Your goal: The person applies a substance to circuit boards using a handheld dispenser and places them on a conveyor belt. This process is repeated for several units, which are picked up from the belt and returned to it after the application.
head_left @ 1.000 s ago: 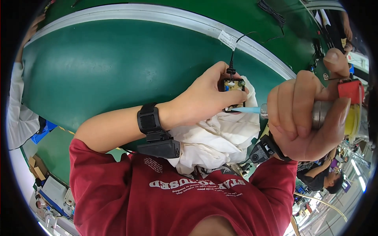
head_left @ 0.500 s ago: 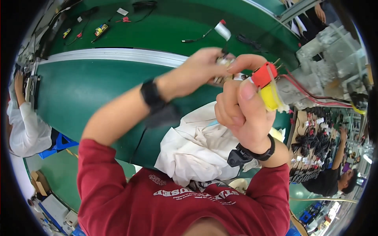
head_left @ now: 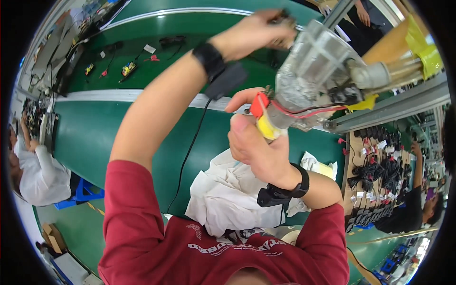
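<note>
Gripping a yellow-collared tool (head_left: 267, 128), right hand (head_left: 261, 154) is resting thumb by its red block (head_left: 259, 104), likely a trigger; left hand (head_left: 267, 34) is pinching a blurred part (head_left: 283, 20) beyond. Can't tell what.

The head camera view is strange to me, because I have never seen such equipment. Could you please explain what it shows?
There is no robot: you see a person's two bare hands, from a wide camera worn on the head, looking down. Its lens bends straight edges. The right hand grips a tool with a red part and a yellow band. The left hand is farther out and blurred; something small and dark is at its fingers, but I cannot tell what. Nearer the body, a crumpled white cloth lies on the green table. Beyond a metal rail, small boards with yellow parts lie on another green surface.
</note>
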### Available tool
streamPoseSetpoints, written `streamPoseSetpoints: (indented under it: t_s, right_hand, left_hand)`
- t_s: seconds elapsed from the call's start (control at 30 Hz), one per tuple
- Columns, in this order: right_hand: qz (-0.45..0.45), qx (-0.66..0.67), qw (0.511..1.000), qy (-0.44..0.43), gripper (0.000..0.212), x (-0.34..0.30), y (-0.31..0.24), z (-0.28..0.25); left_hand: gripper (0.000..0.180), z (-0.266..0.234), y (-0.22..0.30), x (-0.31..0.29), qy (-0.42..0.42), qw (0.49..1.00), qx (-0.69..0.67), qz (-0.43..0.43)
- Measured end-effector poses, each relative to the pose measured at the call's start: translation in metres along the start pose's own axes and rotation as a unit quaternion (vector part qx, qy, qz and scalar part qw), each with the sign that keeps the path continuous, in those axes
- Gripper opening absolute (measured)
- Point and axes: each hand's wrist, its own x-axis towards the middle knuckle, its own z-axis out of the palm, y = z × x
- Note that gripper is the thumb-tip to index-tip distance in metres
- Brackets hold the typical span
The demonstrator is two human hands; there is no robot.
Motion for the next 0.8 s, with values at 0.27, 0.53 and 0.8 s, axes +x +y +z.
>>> streamPoseSetpoints:
  t_s: [0.27,0.53,0.8]
  right_hand:
    - [0.012,0.004,1.000,-0.008,0.021,0.003,-0.003,0.004]
    - [0.010,-0.004,1.000,-0.003,0.021,0.005,0.002,-0.002]
    - [-0.013,-0.017,1.000,-0.022,0.022,0.005,0.004,0.003]
  left_hand:
    - [0.036,-0.017,-0.128,-0.046,0.082,0.972,0.200,-0.091]
    - [0.041,0.018,-0.106,-0.037,0.154,0.927,0.332,-0.082]
    - [0.053,0.014,-0.146,-0.027,0.143,0.944,0.292,-0.054]
